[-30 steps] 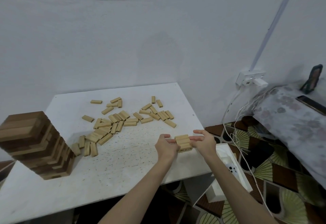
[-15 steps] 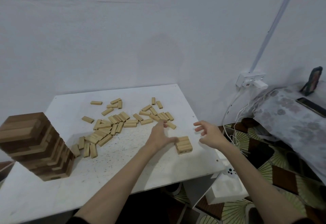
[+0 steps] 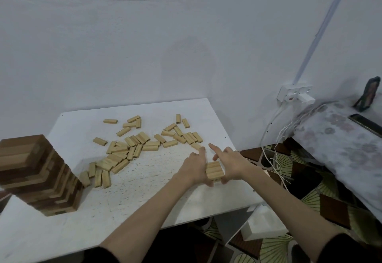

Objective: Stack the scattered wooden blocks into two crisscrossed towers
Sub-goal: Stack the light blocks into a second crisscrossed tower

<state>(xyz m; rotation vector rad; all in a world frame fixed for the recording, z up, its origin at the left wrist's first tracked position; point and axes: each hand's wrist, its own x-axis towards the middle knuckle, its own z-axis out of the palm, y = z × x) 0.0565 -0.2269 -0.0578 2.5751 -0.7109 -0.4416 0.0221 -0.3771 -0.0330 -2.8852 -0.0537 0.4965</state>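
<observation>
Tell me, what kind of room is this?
Probably a room in a home: a white table against a plain wall, a wall socket with chargers plugged in, and what looks like a floral-covered bed.

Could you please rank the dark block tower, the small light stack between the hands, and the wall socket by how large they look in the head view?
1. Dark block tower, though it is nearest the camera.
2. Wall socket and small light stack look alike.

Both forearms reach forward; left hand and right hand close together, fingers extended.
</observation>
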